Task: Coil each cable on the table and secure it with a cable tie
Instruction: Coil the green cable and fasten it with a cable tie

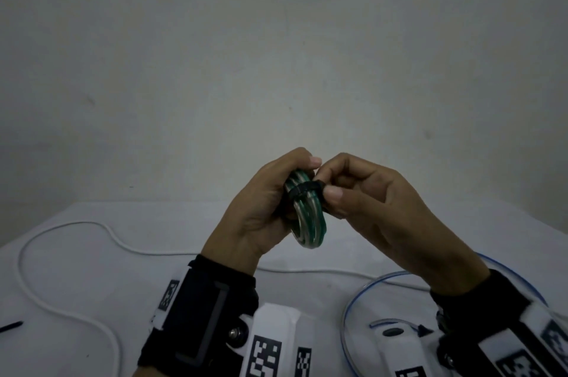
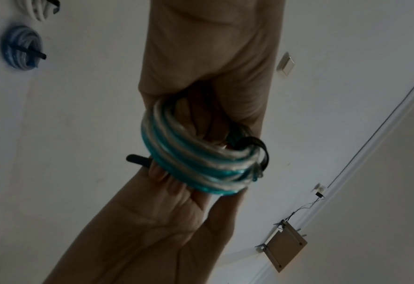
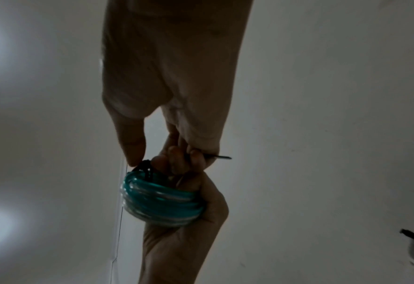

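My left hand (image 1: 273, 198) grips a coil of green and clear cable (image 1: 309, 223), held up above the white table (image 1: 92, 259). A black cable tie (image 1: 302, 188) wraps across the coil's upper part. My right hand (image 1: 326, 185) pinches the tie at the coil's right side between thumb and forefinger. In the left wrist view the coil (image 2: 196, 159) hangs on curled fingers, with one tie end (image 2: 137, 159) sticking out left and a tie loop (image 2: 256, 148) on the right. The right wrist view shows the coil (image 3: 159, 201) and the tie tail (image 3: 222, 157) poking out past my fingers.
A loose white cable (image 1: 61, 293) snakes over the table's left half. A loose blue-tinted cable (image 1: 350, 312) curves under my right wrist. A spare black tie (image 1: 10, 327) lies at the left edge. A tied blue coil (image 2: 21, 48) and a white coil (image 2: 40, 9) lie elsewhere.
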